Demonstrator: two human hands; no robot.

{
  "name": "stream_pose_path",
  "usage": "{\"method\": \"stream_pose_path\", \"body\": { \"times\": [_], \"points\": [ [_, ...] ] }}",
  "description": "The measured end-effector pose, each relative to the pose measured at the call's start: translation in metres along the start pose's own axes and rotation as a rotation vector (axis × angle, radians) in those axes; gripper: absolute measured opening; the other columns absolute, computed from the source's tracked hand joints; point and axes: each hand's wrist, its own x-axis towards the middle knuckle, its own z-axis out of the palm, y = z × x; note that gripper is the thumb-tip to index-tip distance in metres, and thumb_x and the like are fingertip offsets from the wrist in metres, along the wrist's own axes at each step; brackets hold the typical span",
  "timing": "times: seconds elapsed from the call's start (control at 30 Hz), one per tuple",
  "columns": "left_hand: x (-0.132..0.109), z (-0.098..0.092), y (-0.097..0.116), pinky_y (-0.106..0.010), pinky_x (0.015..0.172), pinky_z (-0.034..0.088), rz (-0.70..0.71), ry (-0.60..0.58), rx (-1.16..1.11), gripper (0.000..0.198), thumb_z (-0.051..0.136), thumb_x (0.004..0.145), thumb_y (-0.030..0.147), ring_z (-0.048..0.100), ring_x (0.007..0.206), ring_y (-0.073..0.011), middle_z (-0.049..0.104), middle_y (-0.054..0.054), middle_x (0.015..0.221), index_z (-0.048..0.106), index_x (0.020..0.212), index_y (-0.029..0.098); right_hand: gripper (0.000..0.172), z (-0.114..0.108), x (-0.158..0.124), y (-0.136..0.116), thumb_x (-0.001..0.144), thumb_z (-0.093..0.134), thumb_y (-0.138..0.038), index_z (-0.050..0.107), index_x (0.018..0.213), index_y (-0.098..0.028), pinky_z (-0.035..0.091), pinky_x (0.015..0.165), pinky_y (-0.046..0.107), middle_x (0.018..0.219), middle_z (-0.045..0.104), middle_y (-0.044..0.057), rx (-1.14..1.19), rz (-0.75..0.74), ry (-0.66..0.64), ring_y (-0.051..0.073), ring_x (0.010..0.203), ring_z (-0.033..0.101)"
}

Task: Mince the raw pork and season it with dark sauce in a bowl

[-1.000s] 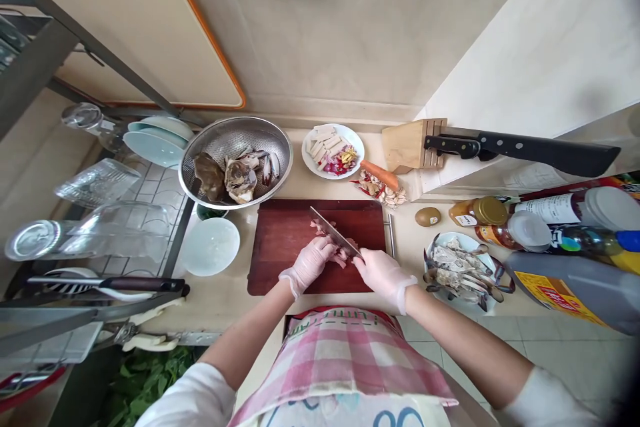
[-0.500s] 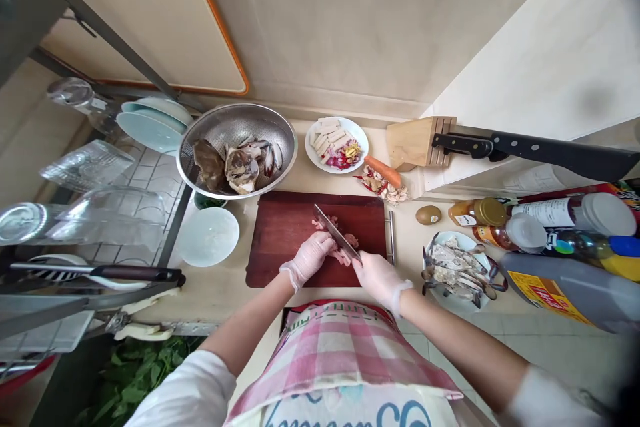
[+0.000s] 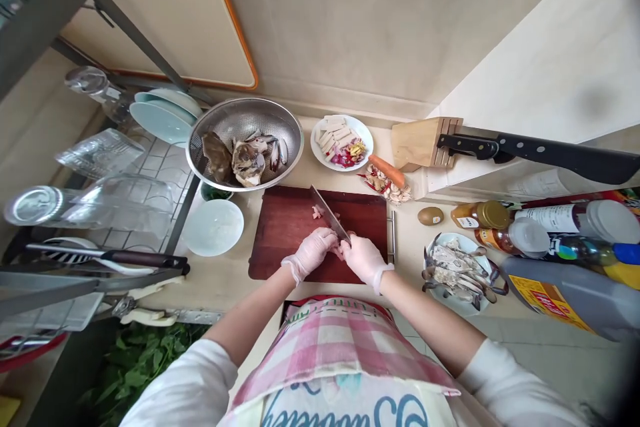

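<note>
Grip of the right hand (image 3: pixel 364 259) is closed around the handle of a knife (image 3: pixel 330 215); the handle itself is hidden inside the gloved fist, so only the blade shows, pointing up and to the left over the board. Left hand (image 3: pixel 313 252) is curled with the fingertips bent down, pressing on pale pink meat (image 3: pixel 339 251); most of this meat is covered by the 2 hands, and only a small part shows between them. Whether the left fingers pinch the meat or only press it, I cannot tell. Both hands wear thin light gloves and nearly touch each other. Both forearms come up from the lower edge, above a pink checked apron (image 3: pixel 345 353).

All this lies on a dark red cutting board (image 3: pixel 280 233) on the beige surface (image 3: pixel 225 287). 1 more small piece of meat (image 3: pixel 317 214) lies beside the blade.

Left of the board sits a white bowl (image 3: pixel 214 227). Right of it, a plate with crab pieces (image 3: pixel 457 267) stands near a kiwi (image 3: pixel 431 215) and several bottles, partly cut off at the frame edge.

Farther back are a metal colander (image 3: pixel 245 140) holding shells and seafood hard to identify, a white plate of sliced ingredients (image 3: pixel 341 142), a carrot (image 3: pixel 389 169) and a wooden knife block (image 3: pixel 420 142).
</note>
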Motion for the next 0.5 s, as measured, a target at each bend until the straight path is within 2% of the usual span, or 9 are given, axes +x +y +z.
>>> {"method": "stream_pose_path", "body": {
  "times": [0.13, 0.27, 0.37, 0.5],
  "points": [
    [-0.006, -0.006, 0.009, -0.029, 0.090, 0.046, 0.008, -0.031, -0.050, 0.035, 0.033, 0.093, 0.026, 0.059, 0.093, -0.0163, 0.068, -0.003, 0.097, 0.068, 0.088, 0.019, 0.031, -0.006, 0.003, 0.006, 0.095, 0.036, -0.031, 0.062, 0.085, -0.018, 0.037, 0.058, 0.021, 0.076, 0.070, 0.004, 0.190, 0.030, 0.011, 0.012, 0.062, 0.062],
    [-0.012, -0.007, 0.015, -0.027, 0.088, 0.047, -0.028, -0.016, -0.037, 0.035, 0.034, 0.093, 0.027, 0.061, 0.090, -0.0157, 0.069, -0.003, 0.097, 0.068, 0.092, 0.020, 0.030, -0.022, -0.014, 0.018, 0.094, 0.037, -0.034, 0.061, 0.086, -0.018, 0.032, 0.057, 0.023, 0.078, 0.070, 0.006, 0.054, -0.007, 0.139, 0.014, 0.067, 0.062],
    [-0.011, -0.005, 0.015, -0.027, 0.087, 0.047, -0.065, -0.023, 0.019, 0.031, 0.036, 0.093, 0.025, 0.060, 0.093, -0.0154, 0.069, -0.002, 0.100, 0.067, 0.096, 0.022, 0.027, -0.029, -0.033, 0.023, 0.094, 0.038, -0.032, 0.060, 0.084, -0.019, 0.028, 0.054, 0.025, 0.074, 0.069, 0.006, -0.101, -0.024, 0.040, 0.015, 0.064, 0.062],
    [-0.005, -0.002, 0.014, -0.027, 0.085, 0.049, -0.049, -0.030, 0.077, 0.028, 0.039, 0.093, 0.023, 0.060, 0.090, -0.0148, 0.068, -0.003, 0.101, 0.065, 0.102, 0.024, 0.026, -0.018, -0.051, 0.029, 0.095, 0.035, -0.030, 0.058, 0.087, -0.020, 0.027, 0.054, 0.026, 0.077, 0.070, 0.005, -0.192, 0.016, -0.061, 0.016, 0.065, 0.064]
  ]
}}
